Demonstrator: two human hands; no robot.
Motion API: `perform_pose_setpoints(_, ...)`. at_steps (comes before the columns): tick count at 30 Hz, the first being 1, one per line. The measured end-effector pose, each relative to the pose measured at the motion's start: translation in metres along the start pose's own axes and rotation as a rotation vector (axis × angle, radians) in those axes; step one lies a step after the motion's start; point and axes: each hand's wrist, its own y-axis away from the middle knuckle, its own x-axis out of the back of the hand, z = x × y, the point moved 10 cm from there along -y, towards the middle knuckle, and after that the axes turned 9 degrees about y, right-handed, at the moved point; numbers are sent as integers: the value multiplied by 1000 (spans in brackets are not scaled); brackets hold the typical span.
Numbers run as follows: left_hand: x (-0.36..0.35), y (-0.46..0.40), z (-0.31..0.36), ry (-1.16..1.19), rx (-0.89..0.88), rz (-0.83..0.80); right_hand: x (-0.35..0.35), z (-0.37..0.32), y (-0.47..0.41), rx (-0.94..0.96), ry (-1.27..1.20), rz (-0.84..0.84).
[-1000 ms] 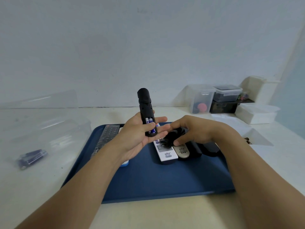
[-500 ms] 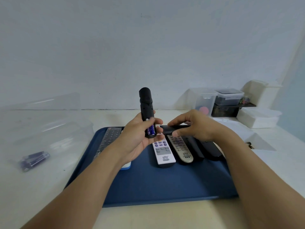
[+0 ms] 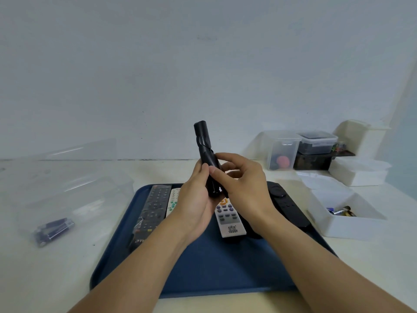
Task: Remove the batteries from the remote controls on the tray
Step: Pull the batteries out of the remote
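Above a blue tray, my left hand grips a black remote upright by its lower half. My right hand pinches the same remote from the right, thumb laid across the battery bay, index finger curled behind. The batteries in the bay are hidden under my fingers. On the tray lie a dark grey remote, a white remote with green buttons, a white remote with purple buttons and black remotes at the right.
A clear plastic container at the left holds purple batteries. A white box right of the tray holds several loose batteries. Clear and white storage boxes stand at the back right against the wall.
My right hand left the black remotes lying on the tray and rose to the black remote in my left hand. Its thumb now covers the purple batteries that showed before.
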Motion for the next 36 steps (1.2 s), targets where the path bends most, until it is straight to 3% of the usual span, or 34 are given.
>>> perform_pose_setpoints(13, -3, 3, 2, -102, 23, -44, -4, -6, 4, -45, -209, -42)
perform_pose_setpoints(26, 7, 0, 15, -146, 47, -37, -7, -6, 0, -49, -252, -137)
perform_pose_setpoints(33, 8, -1, 18, -81, -56, 17, -14, -17, 3, 75, -50, -143)
perform_pose_setpoints(36, 13, -3, 18, -31, -34, 66, -27, -15, 6, 95, 51, -253)
